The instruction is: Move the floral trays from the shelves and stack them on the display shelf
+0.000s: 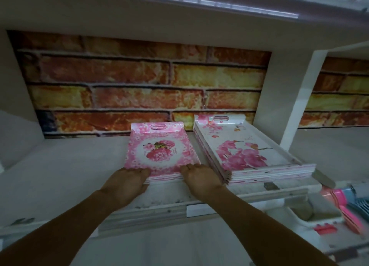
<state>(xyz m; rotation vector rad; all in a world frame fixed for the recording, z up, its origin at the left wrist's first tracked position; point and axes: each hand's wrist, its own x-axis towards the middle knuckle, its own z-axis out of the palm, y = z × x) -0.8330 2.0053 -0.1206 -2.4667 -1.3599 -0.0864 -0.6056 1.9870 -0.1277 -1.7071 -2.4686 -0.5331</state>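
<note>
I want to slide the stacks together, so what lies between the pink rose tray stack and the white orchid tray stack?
Only a narrow strip of bare shelf, as the head view shows. At the front, the right hand on the pink rose tray stack nearly reaches the white orchid tray stack.

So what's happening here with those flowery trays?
A person is stocking a shelf backed by brick-pattern paper. Both hands, the left hand and the right hand, grip the near edge of a short stack of pink floral trays, which lies flat on the shelf. Just to its right sits a taller stack of white trays with pink blossoms, untouched.
</note>
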